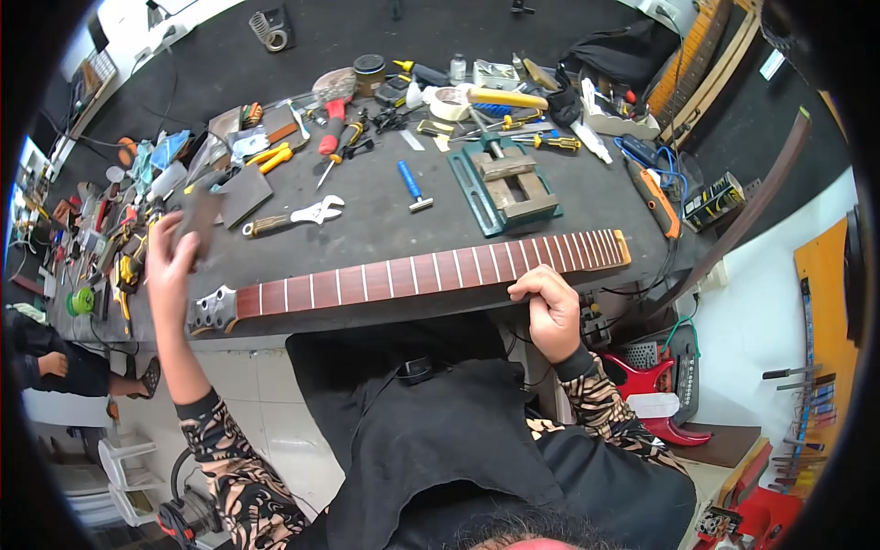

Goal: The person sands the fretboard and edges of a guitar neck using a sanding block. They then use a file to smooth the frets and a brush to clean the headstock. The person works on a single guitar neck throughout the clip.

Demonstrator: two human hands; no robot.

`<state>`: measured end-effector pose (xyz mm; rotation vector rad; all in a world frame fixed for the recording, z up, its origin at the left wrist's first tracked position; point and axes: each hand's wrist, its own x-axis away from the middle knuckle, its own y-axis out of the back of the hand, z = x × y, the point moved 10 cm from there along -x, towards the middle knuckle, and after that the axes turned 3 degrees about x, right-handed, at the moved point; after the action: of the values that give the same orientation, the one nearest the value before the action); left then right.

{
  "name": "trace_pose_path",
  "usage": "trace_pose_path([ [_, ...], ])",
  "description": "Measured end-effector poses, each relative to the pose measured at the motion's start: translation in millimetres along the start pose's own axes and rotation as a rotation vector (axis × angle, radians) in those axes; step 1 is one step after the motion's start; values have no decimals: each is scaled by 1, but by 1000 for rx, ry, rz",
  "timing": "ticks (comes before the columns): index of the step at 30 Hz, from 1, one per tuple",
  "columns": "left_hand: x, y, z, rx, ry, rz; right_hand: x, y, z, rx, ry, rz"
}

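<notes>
A guitar neck (403, 276) lies across the front of the dark bench. Its reddish-brown fretboard faces up with pale fret lines, and its headstock (214, 310) with tuner holes points left. Raised above the bench, left of the headstock, my left hand (170, 259) grips a flat brown block (203, 223), smeared by motion. Over the near edge of the neck, toward its right end, my right hand (551, 313) is closed with curled fingers against the fretboard. Whatever may be inside those fingers is hidden.
Behind the neck lie an adjustable wrench (298, 216), a blue razor (414, 186) and a green vise (504, 188). An orange cutter (654, 198) is at right. A curved dark strip (753, 217) rises there. Another person's hand (53, 364) shows far left.
</notes>
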<state>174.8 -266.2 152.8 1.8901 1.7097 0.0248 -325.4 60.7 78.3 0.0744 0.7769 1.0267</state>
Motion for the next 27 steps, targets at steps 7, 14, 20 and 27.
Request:
trace_pose_path([
  [7,-75,-206,-85,-568,-269,249,1,3,11,349,294,-114],
  [14,-96,-215,-114,-617,-511,2,13,-15,-5,445,311,-157],
  [20,-121,-179,-64,-861,-197,-109,17,-29,-11,571,327,-168],
  [27,-135,-144,26,-939,-57,-84,16,-41,-9,619,365,-161],
])
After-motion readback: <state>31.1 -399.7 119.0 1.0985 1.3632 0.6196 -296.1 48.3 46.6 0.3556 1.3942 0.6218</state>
